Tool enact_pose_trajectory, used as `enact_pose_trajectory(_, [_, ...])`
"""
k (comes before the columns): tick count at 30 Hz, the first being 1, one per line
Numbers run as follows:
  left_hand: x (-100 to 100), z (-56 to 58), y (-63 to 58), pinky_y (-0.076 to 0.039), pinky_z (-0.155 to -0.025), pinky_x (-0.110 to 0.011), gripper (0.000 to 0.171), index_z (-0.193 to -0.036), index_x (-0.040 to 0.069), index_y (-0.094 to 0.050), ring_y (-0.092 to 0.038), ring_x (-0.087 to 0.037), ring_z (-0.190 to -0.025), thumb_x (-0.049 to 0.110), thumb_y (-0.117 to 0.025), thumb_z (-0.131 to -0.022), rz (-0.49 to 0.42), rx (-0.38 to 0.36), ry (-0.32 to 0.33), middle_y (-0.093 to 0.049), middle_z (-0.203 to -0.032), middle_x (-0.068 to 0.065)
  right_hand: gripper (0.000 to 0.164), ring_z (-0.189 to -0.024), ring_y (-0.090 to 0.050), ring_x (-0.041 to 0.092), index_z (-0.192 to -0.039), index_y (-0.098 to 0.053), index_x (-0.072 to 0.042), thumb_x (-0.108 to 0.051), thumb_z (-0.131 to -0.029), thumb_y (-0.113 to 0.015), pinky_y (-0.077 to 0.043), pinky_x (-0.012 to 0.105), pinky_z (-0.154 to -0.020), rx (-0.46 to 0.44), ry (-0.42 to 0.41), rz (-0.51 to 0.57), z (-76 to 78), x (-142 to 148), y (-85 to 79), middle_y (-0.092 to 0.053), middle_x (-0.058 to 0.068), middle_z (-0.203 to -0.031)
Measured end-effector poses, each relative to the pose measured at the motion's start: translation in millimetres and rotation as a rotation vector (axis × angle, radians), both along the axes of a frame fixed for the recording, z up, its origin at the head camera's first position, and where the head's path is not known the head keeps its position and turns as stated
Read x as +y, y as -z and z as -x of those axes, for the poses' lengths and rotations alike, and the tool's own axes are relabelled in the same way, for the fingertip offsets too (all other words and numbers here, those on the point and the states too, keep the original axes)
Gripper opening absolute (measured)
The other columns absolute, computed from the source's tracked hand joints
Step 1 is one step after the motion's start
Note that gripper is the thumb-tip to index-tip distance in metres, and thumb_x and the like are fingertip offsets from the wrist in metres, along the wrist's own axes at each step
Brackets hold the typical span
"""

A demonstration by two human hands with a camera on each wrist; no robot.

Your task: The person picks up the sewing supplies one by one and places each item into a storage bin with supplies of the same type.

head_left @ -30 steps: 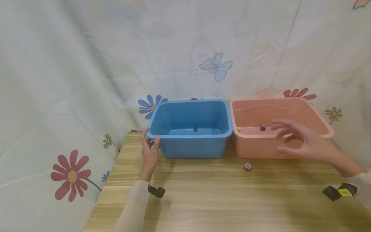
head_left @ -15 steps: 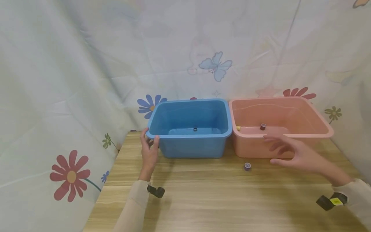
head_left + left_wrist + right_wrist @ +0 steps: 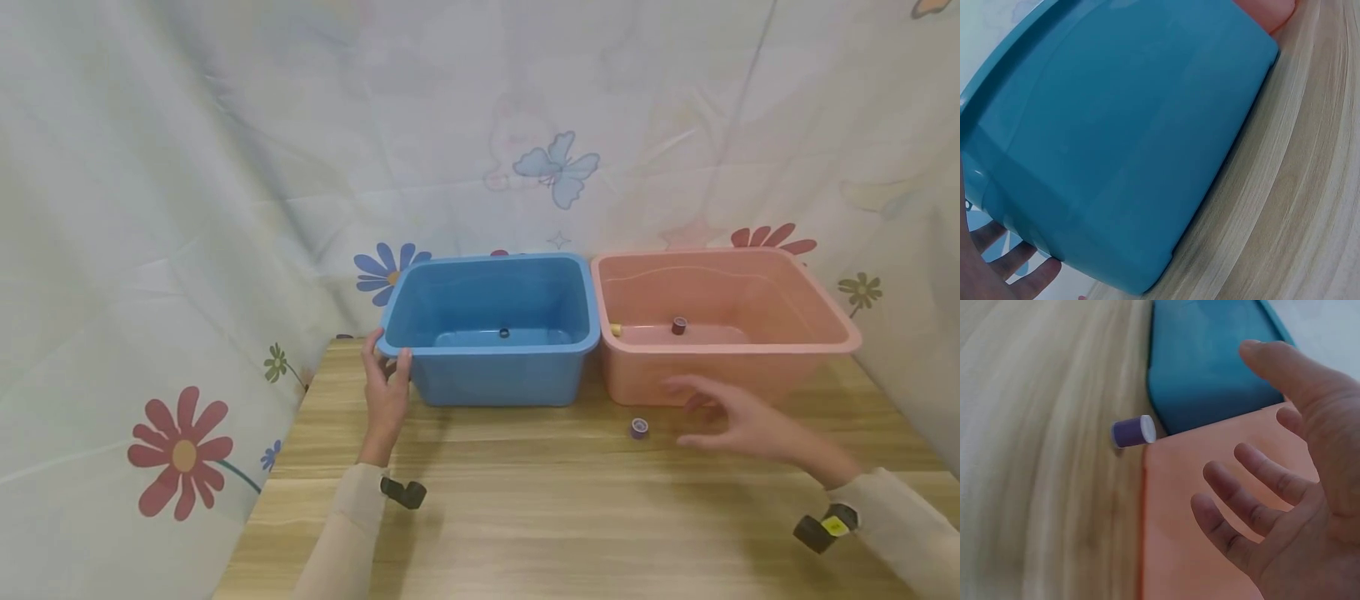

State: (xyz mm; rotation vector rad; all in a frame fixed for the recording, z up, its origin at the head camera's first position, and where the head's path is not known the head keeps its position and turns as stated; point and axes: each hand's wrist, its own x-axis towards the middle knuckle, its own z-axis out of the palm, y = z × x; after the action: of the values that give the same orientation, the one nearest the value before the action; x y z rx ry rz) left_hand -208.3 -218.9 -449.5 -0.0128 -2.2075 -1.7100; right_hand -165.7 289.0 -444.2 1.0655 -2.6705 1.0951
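My left hand (image 3: 386, 407) holds the front left corner of the blue plastic tub (image 3: 495, 379), thumb at the front and fingers round the side. In the left wrist view, its fingertips (image 3: 1041, 275) lie against the tub's wall. A small purple spool of thread (image 3: 639, 428) with pale ends stands on the wooden table before the pink tub (image 3: 637, 379). Just right of this spool hovers my right hand (image 3: 738, 423), its fingers spread and loosely bent, with nothing in it. The right wrist view shows a gap between that hand and the spool (image 3: 1132, 432).
Both tubs stand side by side against a flowered curtain (image 3: 450, 133). A small dark round thing (image 3: 504, 332) lies inside the blue tub. Within the pink one are a brown spool (image 3: 678, 326) and a yellow piece (image 3: 616, 330). The wood-grain table (image 3: 540, 517) extends in front.
My right hand has come down and leftward from over the pink tub's front rim to beside the purple spool. The left hand stays at the blue tub's corner.
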Motion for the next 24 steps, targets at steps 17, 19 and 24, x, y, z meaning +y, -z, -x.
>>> enact_pose_trajectory(17, [-3,3.1,3.5,-0.045,-0.103,-0.060,0.064,-0.159,0.020,-0.021,-0.051,-0.041,-0.129,0.036,-0.054,-0.106,0.010,0.003,-0.003,-0.040,-0.155,-0.025,0.069,-0.091,-0.067,0.025,-0.138,-0.058,-0.004,-0.020,-0.080,-0.091,-0.057,0.036,-0.078,-0.064,-0.024,-0.008,12.9,-12,41.7,-0.065,0.015,-0.125])
enact_pose_trajectory(19, [-6,9.2,12.4,-0.045,-0.103,-0.060,0.064,-0.160,0.023,-0.021,-0.051,-0.041,-0.129,0.036,-0.054,-0.107,0.008,0.006,-0.009,-0.040,-0.156,-0.025,0.068,-0.091,-0.067,0.026,-0.137,-0.058,-0.003,-0.018,-0.079,-0.091,-0.057,0.037,-0.077,-0.072,-0.028,-0.005,14.7,-15,44.9,-0.066,0.015,-0.121])
enact_pose_trajectory(24, [-12,20.0,29.7,-0.044,-0.104,-0.061,0.063,-0.159,0.033,-0.021,-0.050,-0.039,-0.130,0.040,-0.054,-0.106,0.001,0.015,-0.019,-0.040,-0.157,-0.019,0.065,-0.089,-0.064,0.024,-0.132,-0.060,0.002,-0.014,-0.077,-0.091,-0.057,0.035,-0.075,-0.034,-0.031,-0.026,17.7,-20,55.1,-0.067,0.011,-0.111])
